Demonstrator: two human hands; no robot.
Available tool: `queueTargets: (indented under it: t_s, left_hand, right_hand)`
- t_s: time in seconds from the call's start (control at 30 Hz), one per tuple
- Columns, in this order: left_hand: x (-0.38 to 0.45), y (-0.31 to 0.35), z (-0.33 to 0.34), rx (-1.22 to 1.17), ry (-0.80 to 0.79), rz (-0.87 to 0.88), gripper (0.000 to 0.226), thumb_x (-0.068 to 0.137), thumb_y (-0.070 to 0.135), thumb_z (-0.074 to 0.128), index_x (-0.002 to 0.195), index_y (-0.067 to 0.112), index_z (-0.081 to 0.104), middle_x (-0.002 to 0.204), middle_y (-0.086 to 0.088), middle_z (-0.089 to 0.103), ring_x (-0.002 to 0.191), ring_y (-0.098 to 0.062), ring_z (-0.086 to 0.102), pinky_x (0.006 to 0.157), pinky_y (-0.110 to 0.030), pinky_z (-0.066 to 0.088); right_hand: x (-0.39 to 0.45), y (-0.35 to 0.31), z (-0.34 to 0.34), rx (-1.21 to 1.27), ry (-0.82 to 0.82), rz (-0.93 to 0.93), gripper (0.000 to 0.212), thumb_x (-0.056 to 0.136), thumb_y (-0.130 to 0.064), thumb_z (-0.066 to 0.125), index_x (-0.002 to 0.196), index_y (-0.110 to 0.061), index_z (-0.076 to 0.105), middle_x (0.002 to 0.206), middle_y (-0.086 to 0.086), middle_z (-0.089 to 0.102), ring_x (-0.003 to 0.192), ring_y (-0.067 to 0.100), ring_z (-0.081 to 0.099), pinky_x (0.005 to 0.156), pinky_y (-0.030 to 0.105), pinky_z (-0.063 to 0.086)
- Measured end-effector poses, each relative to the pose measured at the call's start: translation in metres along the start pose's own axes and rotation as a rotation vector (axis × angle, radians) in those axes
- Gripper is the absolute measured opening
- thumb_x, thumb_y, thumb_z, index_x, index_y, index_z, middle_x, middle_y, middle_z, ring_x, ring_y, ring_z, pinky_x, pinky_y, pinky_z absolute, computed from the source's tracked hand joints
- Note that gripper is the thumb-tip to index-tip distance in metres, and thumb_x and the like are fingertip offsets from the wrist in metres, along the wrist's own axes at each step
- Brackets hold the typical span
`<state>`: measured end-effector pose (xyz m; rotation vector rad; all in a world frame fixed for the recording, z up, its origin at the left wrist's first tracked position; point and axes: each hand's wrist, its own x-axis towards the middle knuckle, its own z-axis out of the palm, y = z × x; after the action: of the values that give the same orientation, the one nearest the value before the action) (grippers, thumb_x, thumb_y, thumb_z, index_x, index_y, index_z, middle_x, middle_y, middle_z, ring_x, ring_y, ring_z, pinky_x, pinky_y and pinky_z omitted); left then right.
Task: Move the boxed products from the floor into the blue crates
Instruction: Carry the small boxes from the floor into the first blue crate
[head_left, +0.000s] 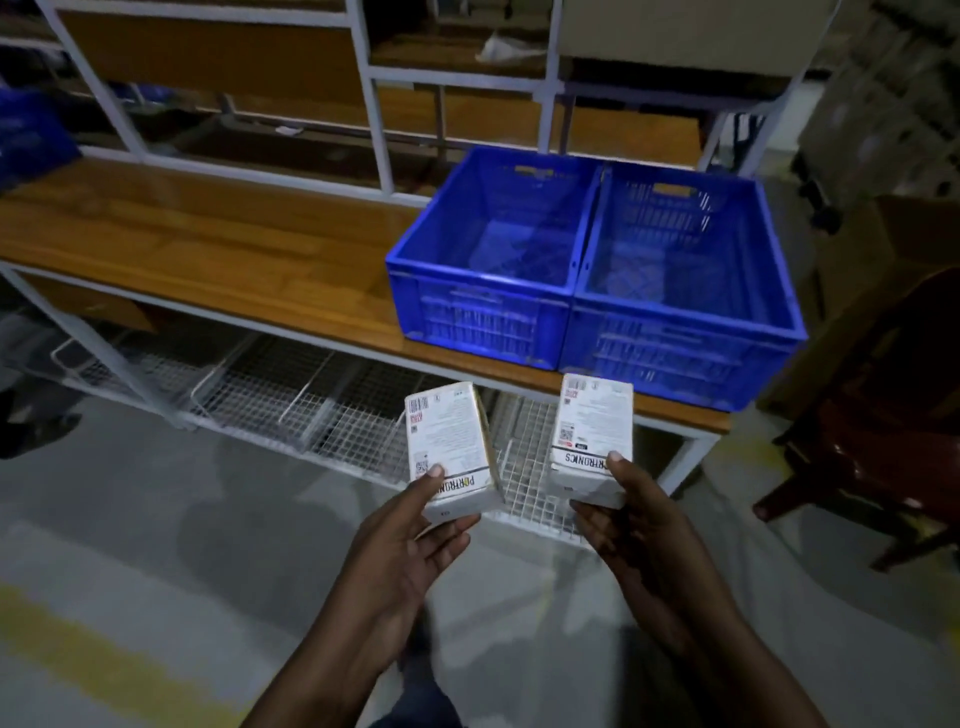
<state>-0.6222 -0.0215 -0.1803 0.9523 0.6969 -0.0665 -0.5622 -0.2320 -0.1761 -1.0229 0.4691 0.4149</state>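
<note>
Your left hand is down near the bottom middle, gripping a white box by its near end, thumb on top over the printed label and fingers curled underneath. Same deal on the other side: your right hand grips a second white box, thumb pressed on the top face, fingers wrapped under the near end. Both boxes are held up in the air side by side, a gap between them, long ends pointing away from you, with barcodes and small print on top that's too blurry to read apart from the brand lettering near your thumbs.

Just past the boxes is the wooden table with a white metal frame. Two blue crates sit on its right end, touching each other: the left crate and the right crate. Can't really tell if anything is lying in them, the bottoms just look blue and smeared.

Under the table you've got white wire baskets on the grey floor. Behind the table stands a white shelf rack with brown boards. Off to the right edge there's a dark red chair.
</note>
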Motion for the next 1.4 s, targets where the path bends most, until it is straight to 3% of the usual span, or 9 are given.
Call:
queueTargets:
  t_s: [0.13,0.4,0.6,0.77,0.93,1.07,1.23,1.33,1.4]
  left_hand:
    - [0.076,0.054,0.015,-0.024,-0.055,0.015,0.045,0.083,0.031,0.069,0.123,0.010,0.069,0.124,-0.019,0.072,0.113,-0.034,0.069,0.100,-0.039,0.051]
    - [0.220,0.184,0.033,0.031,-0.161,0.086,0.053,0.088,0.026,0.070,0.134,0.002,0.062,0.120,-0.019,0.074,0.111,-0.037,0.069,0.105,-0.046,0.049]
    - [0.301,0.254,0.051,0.080,-0.174,0.119,0.058,0.083,0.029,0.073,0.134,0.002,0.063,0.115,-0.014,0.077,0.096,-0.026,0.073,0.091,-0.037,0.053]
    - [0.336,0.274,0.060,0.091,-0.172,0.087,0.042,0.094,0.024,0.067,0.131,0.005,0.065,0.114,-0.012,0.077,0.102,-0.028,0.072,0.102,-0.044,0.051]
    - [0.361,0.275,0.073,0.115,-0.146,0.063,0.034,0.094,0.022,0.067,0.124,0.007,0.067,0.112,-0.013,0.078,0.099,-0.027,0.074,0.093,-0.037,0.057]
    - [0.379,0.273,0.089,0.143,-0.128,0.040,0.035,0.095,0.024,0.065,0.126,0.007,0.066,0.113,-0.011,0.078,0.106,-0.029,0.073,0.089,-0.033,0.061]
    - [0.404,0.262,0.119,0.141,-0.080,0.004,0.038,0.095,0.022,0.065,0.127,0.001,0.065,0.111,-0.016,0.077,0.106,-0.033,0.068,0.099,-0.043,0.053]
    - [0.416,0.249,0.138,0.147,-0.060,-0.032,0.030,0.095,0.021,0.066,0.119,0.003,0.067,0.104,-0.014,0.079,0.096,-0.030,0.067,0.088,-0.039,0.056]
    - [0.421,0.240,0.153,0.175,-0.050,-0.054,0.021,0.098,0.020,0.064,0.114,0.007,0.067,0.097,-0.011,0.079,0.084,-0.023,0.068,0.081,-0.035,0.057]
  right_hand:
    - [0.057,-0.030,0.051,0.032,0.019,-0.058,0.034,0.082,-0.027,0.075,0.112,-0.012,0.077,0.125,0.017,0.072,0.109,0.028,0.064,0.107,0.040,0.049]
    - [0.187,-0.097,0.166,0.017,0.077,-0.150,0.039,0.085,-0.021,0.071,0.119,-0.002,0.072,0.118,0.016,0.075,0.113,0.028,0.067,0.111,0.040,0.047]
    - [0.292,-0.129,0.215,-0.102,0.134,-0.149,0.032,0.089,-0.025,0.074,0.110,-0.001,0.074,0.096,0.015,0.072,0.075,0.019,0.063,0.067,0.023,0.052]
    - [0.392,-0.131,0.235,-0.272,0.144,0.006,0.035,0.089,-0.028,0.075,0.109,-0.001,0.071,0.093,0.017,0.070,0.077,0.030,0.060,0.065,0.032,0.049]
    - [0.476,-0.117,0.241,-0.455,0.079,0.139,0.016,0.096,-0.026,0.067,0.089,-0.012,0.064,0.061,0.002,0.063,0.040,0.012,0.055,0.038,0.019,0.037]
    - [0.527,-0.112,0.261,-0.381,0.022,0.208,0.024,0.100,-0.028,0.055,0.110,-0.011,0.068,0.069,0.004,0.075,0.056,0.017,0.070,0.049,0.025,0.056]
    - [0.527,-0.123,0.255,-0.417,-0.094,0.307,0.032,0.098,-0.043,0.055,0.085,-0.018,0.069,0.071,-0.001,0.068,0.053,0.011,0.061,0.053,0.022,0.041]
    - [0.514,-0.142,0.244,-0.347,-0.027,0.267,0.041,0.082,-0.054,0.068,0.105,-0.019,0.069,0.080,0.000,0.070,0.062,0.014,0.063,0.057,0.026,0.044]
    - [0.496,-0.155,0.236,-0.216,-0.068,0.261,0.044,0.092,-0.051,0.064,0.113,-0.012,0.066,0.093,0.006,0.073,0.078,0.018,0.067,0.066,0.029,0.053]
